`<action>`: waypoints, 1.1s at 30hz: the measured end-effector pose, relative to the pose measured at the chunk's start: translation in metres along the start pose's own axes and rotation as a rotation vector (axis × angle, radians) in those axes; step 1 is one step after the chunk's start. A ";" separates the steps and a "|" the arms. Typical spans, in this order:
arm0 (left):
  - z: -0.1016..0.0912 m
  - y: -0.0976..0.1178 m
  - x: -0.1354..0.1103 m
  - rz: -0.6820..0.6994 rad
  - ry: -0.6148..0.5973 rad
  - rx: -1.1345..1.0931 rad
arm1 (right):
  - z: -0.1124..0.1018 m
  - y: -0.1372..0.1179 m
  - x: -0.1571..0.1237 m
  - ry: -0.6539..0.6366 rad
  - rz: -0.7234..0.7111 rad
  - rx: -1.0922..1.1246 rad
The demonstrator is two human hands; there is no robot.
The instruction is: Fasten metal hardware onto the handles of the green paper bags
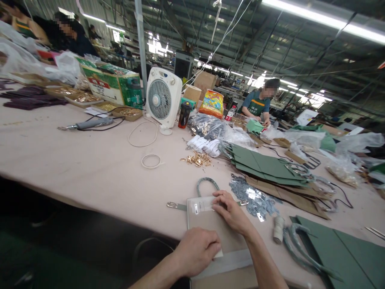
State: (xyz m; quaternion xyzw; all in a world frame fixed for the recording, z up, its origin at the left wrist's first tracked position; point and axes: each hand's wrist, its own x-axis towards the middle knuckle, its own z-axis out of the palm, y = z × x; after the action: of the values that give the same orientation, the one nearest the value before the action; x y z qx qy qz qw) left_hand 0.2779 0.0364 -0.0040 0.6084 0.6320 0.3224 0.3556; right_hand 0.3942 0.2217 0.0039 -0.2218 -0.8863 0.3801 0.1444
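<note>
A flat bag panel [207, 220] with a brown backing lies at the table's front edge. A wrapped loop handle [207, 180] rises from its far end, and green straps with metal buckles [172, 205] stick out at both sides. On the panel's near part rests my left hand [198, 249], its fingers curled in, with a white edge showing beneath; what it grips is hidden. My right hand [230, 210] has bent fingers and thumb at the panel's top, closed over something too small to name. Beside them, a small metal plate [197, 208] lies on the panel.
Loose metal plates [255, 196] are heaped right of the panel, near a thread spool [278, 229]. Green bag panels [267, 162] are stacked beyond, with more [345, 249] at right. Gold fittings [198, 159], a fan [164, 96] and a corded tool [87, 124] stand farther back. A co-worker [260, 102] sits across.
</note>
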 end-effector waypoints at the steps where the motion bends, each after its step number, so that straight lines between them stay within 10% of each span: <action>1: -0.001 0.000 0.000 -0.002 -0.001 -0.019 | 0.000 0.001 0.000 -0.005 -0.008 0.003; 19: -0.007 -0.008 -0.009 -0.083 -0.113 -0.791 | 0.020 0.017 0.008 0.228 0.009 0.010; 29: -0.045 0.008 -0.029 -0.130 -0.021 -0.534 | 0.007 -0.008 -0.014 0.529 0.123 0.241; 33: -0.055 0.020 -0.034 -0.086 -0.038 -0.379 | -0.005 -0.045 -0.052 0.307 0.076 0.283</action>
State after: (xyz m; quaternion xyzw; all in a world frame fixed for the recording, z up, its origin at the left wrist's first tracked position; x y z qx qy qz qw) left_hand 0.2422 0.0046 0.0442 0.5092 0.5784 0.4085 0.4892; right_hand 0.4286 0.1708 0.0360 -0.2877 -0.7827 0.4676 0.2931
